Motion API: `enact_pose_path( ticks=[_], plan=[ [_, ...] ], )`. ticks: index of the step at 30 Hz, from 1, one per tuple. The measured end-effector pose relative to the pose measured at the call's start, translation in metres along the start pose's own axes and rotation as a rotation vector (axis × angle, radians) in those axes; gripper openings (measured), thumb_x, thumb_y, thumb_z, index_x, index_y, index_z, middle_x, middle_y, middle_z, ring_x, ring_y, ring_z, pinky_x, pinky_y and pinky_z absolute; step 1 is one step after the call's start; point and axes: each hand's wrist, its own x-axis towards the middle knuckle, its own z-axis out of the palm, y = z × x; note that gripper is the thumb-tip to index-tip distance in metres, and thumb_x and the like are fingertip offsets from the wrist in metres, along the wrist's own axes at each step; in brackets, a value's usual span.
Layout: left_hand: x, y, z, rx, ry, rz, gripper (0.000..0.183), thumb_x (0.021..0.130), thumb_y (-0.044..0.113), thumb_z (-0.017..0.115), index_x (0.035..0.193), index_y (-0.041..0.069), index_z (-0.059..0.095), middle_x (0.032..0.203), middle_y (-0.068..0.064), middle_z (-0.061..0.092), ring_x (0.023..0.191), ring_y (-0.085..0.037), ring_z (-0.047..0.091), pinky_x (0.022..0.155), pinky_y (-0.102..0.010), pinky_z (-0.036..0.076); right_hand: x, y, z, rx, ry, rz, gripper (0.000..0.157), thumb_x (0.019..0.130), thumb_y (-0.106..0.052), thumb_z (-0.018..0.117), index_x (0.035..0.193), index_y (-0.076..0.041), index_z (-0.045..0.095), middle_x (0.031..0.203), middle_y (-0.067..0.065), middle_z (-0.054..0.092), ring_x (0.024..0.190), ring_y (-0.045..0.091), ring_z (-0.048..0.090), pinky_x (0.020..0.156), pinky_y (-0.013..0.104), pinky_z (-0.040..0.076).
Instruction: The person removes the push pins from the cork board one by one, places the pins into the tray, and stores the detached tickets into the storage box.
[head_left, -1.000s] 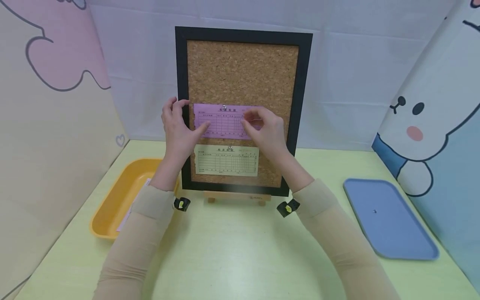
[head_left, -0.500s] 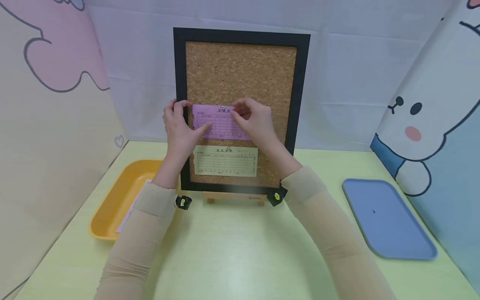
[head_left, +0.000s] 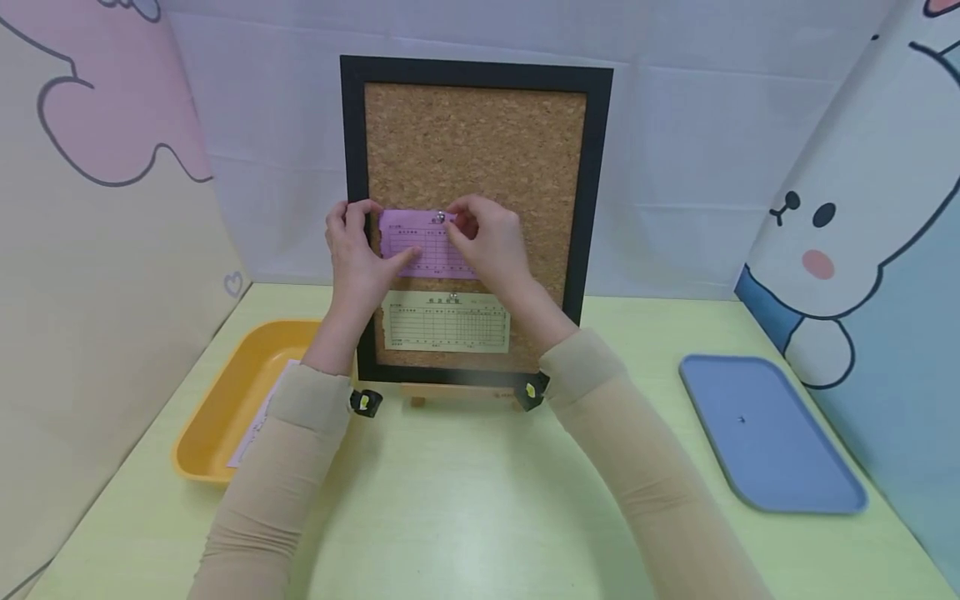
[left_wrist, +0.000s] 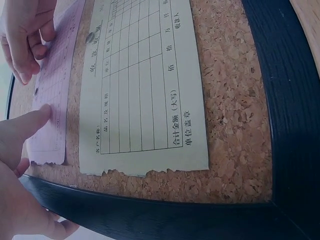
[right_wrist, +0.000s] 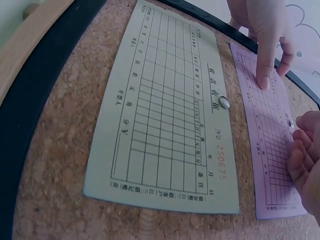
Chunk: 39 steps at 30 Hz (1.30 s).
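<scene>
A black-framed corkboard [head_left: 480,150] stands upright on a small wooden easel. At its left edge is my left hand [head_left: 358,250], fingers bent around the frame and thumb pressing on a purple receipt slip [head_left: 431,243]. A silvery push pin [head_left: 440,217] is in the slip's upper part. Right beside that pin are the bent thumb and forefinger of my right hand [head_left: 491,242]; the right wrist view shows the pin uncovered at their tips. The right hand covers the slip's right part in the head view. Below, a pale green receipt slip [head_left: 447,323] hangs from another push pin [right_wrist: 224,102].
On the left of the table stands a yellow tray [head_left: 193,417] with a pale purple paper, partly behind the left sleeve. To the right lies a blue tray [head_left: 787,467] bearing a small pin [head_left: 742,419]. Patterned cloth walls surround the table.
My right hand has moved left along the purple slip, from its right part to beside the pin. The left hand keeps its place at the frame.
</scene>
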Motion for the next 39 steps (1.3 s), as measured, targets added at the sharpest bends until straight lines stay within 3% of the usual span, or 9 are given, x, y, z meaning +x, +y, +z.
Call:
enact_pose_path(
  ticks=[11,24,31,39],
  plan=[
    [0.0,-0.002,-0.001,-0.065,-0.003,0.003,0.053,0.076,0.03,0.079,0.113,0.011,0.045,0.146,-0.011,0.017,0.136,-0.027,0.018,0.111,-0.036,0.028,0.002,-0.006,0.013,-0.204,0.062,0.026,0.014,0.088,-0.021,0.064,0.098,-0.012,0.067,0.079,-0.001,0.065,0.065,0.008,0.055,0.057,0.021,0.043],
    [-0.001,-0.004,0.002,-0.097,0.001,-0.008,0.054,0.077,0.032,0.078,0.106,0.003,0.043,0.139,-0.014,0.023,0.114,-0.024,0.036,0.087,-0.031,0.041,0.003,-0.015,0.021,-0.295,0.117,0.108,0.013,0.088,-0.026,0.064,0.091,-0.014,0.067,0.075,-0.005,0.062,0.061,0.006,0.054,0.051,0.021,0.041],
    [-0.002,-0.005,0.003,-0.107,0.007,-0.006,0.054,0.077,0.031,0.078,0.106,0.003,0.043,0.135,-0.014,0.025,0.11,-0.023,0.037,0.086,-0.031,0.04,0.004,-0.02,0.024,-0.321,0.125,0.165,0.012,0.087,-0.028,0.063,0.09,-0.016,0.067,0.077,-0.007,0.064,0.059,0.007,0.055,0.048,0.022,0.04],
    [-0.001,-0.006,0.004,-0.112,0.005,-0.007,0.054,0.077,0.03,0.078,0.107,0.004,0.042,0.135,-0.014,0.025,0.11,-0.023,0.038,0.088,-0.031,0.041,0.005,-0.019,0.026,-0.344,0.148,0.147,0.011,0.086,-0.026,0.062,0.087,-0.016,0.067,0.074,-0.006,0.064,0.055,0.007,0.053,0.046,0.022,0.038]
  ],
)
